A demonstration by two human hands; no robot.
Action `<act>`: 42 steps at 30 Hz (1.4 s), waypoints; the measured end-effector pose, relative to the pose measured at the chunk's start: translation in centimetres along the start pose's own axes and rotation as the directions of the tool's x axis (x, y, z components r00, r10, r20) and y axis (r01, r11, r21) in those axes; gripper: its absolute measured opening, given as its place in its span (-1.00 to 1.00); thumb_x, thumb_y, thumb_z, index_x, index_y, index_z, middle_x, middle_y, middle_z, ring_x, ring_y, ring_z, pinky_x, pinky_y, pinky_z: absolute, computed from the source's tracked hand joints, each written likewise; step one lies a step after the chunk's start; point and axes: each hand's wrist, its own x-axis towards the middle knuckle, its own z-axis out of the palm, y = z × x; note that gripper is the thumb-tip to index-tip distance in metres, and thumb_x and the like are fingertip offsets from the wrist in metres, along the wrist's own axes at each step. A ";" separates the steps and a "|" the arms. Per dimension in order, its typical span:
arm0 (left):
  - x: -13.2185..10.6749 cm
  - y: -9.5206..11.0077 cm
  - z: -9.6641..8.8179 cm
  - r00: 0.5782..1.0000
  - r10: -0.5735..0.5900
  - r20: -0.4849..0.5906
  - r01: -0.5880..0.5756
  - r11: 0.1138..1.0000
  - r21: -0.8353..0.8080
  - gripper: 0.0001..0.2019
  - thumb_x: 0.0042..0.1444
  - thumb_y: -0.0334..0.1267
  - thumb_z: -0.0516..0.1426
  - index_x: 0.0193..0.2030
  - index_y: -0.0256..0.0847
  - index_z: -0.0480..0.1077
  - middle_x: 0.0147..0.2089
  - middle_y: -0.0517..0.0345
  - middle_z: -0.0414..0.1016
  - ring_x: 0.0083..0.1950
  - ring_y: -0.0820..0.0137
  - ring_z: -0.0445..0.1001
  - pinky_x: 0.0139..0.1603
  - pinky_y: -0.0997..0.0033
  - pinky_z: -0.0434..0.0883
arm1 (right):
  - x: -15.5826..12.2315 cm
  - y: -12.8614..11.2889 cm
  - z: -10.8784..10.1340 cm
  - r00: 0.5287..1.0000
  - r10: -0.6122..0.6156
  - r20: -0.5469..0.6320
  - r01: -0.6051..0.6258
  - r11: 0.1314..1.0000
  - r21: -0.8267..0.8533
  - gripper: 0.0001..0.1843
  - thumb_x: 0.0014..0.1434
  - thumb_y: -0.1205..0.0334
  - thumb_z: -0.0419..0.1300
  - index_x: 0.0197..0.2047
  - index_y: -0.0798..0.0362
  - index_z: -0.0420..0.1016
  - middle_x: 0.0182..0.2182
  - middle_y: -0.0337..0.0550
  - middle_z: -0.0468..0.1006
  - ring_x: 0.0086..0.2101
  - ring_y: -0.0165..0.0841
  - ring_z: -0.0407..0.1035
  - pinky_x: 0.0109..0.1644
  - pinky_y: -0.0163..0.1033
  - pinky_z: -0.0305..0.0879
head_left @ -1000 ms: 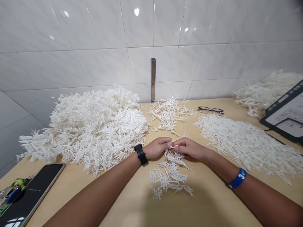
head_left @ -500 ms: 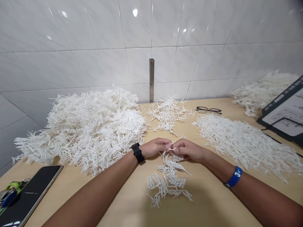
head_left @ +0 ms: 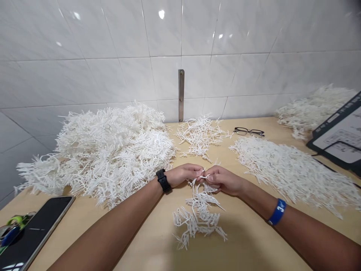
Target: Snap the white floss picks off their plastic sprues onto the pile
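Observation:
My left hand (head_left: 184,175), with a black watch (head_left: 163,180) on the wrist, pinches a thin white strand (head_left: 204,176) between thumb and fingers. Opposite it, my right hand (head_left: 225,180) is closed on the same strand, its fingers curled; a blue wristband (head_left: 278,212) sits on that arm. The two hands almost touch. Below them a chain of white branching strands (head_left: 203,210) trails towards me over the table, its upper end partly hidden by the fingers. What the strands are made of I cannot tell.
A big heap of white strands (head_left: 113,150) fills the left, with a small scatter (head_left: 201,135) behind my hands. A flatter pile (head_left: 293,173) and another heap (head_left: 316,107) lie right. Eyeglasses (head_left: 248,131), a phone (head_left: 39,229), keys (head_left: 14,227) and a dark-framed board (head_left: 341,135) surround them.
Both hands stay closed on the strand, with only a slight shift of the fingers. The trailing chain has slid a little to the left.

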 end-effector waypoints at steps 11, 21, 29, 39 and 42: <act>0.2 0.3 0.2 0.985 0.094 -0.146 -0.121 0.974 -0.193 -0.70 0.00 -0.13 0.24 -0.46 -0.32 0.29 -0.38 0.11 0.27 -0.37 0.47 0.24 -0.29 0.43 0.17 | -0.6 -1.1 0.1 0.986 -0.098 -0.133 0.137 0.934 0.329 -0.69 0.08 0.23 0.12 -0.63 0.07 0.14 -0.73 -0.38 -0.05 -0.64 -0.51 -0.16 -0.58 -0.36 -0.19; 0.6 0.0 0.7 0.936 0.033 -0.351 -0.098 0.981 -0.168 -0.68 -0.05 -0.10 0.28 -0.39 -0.31 0.31 -0.36 0.15 0.33 -0.40 0.53 0.27 -0.35 0.47 0.20 | -0.7 -1.8 -0.9 0.974 -0.039 -0.225 0.146 0.863 0.484 -0.82 0.03 0.28 0.03 -0.57 0.08 0.28 -0.71 -0.28 0.11 -0.66 -0.48 -0.14 -0.65 -0.38 -0.24; 0.9 -0.1 0.7 0.899 0.033 -0.438 -0.069 0.995 -0.067 -0.65 -0.07 -0.03 0.27 -0.41 -0.29 0.30 -0.44 0.23 0.27 -0.48 0.57 0.23 -0.42 0.50 0.15 | -0.2 -1.7 -0.2 0.956 0.068 -0.286 0.062 0.903 0.425 -0.90 -0.07 0.45 0.06 -0.53 0.09 0.24 -0.63 -0.31 0.12 -0.64 -0.52 -0.12 -0.66 -0.43 -0.24; 0.9 -0.2 0.8 0.908 0.102 -0.406 -0.080 0.994 0.069 -0.64 -0.02 0.00 0.24 -0.40 -0.30 0.32 -0.52 0.29 0.21 -0.49 0.58 0.15 -0.40 0.50 0.08 | 0.0 -1.0 0.2 0.950 0.130 -0.283 -0.080 0.980 0.181 -0.87 0.06 0.32 0.08 -0.50 0.07 0.22 -0.67 -0.44 -0.12 -0.65 -0.55 -0.31 -0.64 -0.42 -0.30; 0.9 -0.2 0.8 0.909 0.116 -0.399 -0.095 0.993 0.073 -0.63 -0.04 0.00 0.26 -0.38 -0.30 0.33 -0.51 0.28 0.24 -0.47 0.57 0.16 -0.38 0.50 0.10 | 0.0 -0.9 0.7 0.951 0.127 -0.282 -0.115 0.992 0.060 -0.82 0.12 0.24 0.09 -0.49 0.07 0.26 -0.72 -0.46 -0.11 -0.68 -0.56 -0.28 -0.65 -0.40 -0.31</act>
